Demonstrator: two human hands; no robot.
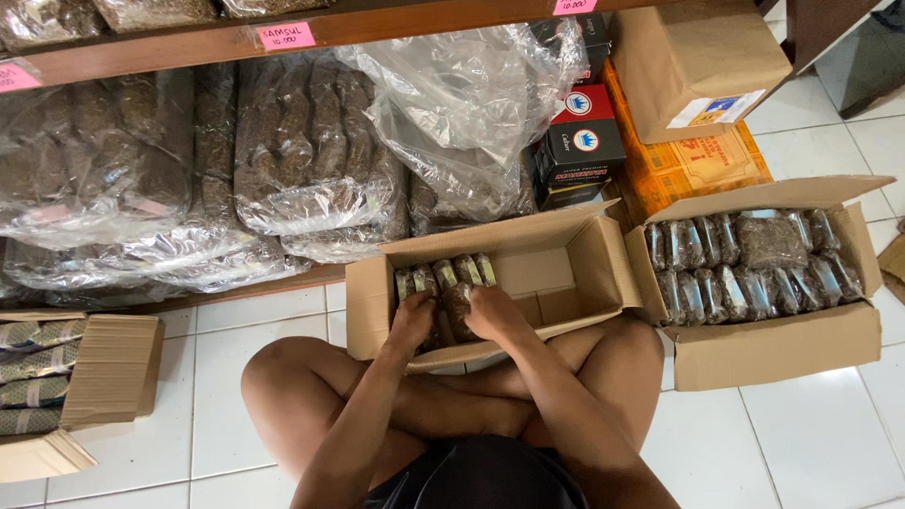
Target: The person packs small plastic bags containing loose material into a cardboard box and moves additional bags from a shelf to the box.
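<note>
I sit cross-legged on a white tiled floor with an open cardboard box (575, 273) resting against my legs. My left hand (412, 319) and my right hand (493, 312) reach into its left end. Both grip a small clear packet of dark brown shredded stuff (456, 303) between them. Several more such packets (443, 274) stand upright in a row just behind it. The right part of this box holds nothing.
A second open cardboard box (782, 344) at the right is packed with several similar packets. A third box (113, 368) with banded packets lies at the left. A wooden shelf (189, 42) ahead holds large plastic bags of brown shreds, dark small cartons (580, 141) and a closed brown carton (693, 61).
</note>
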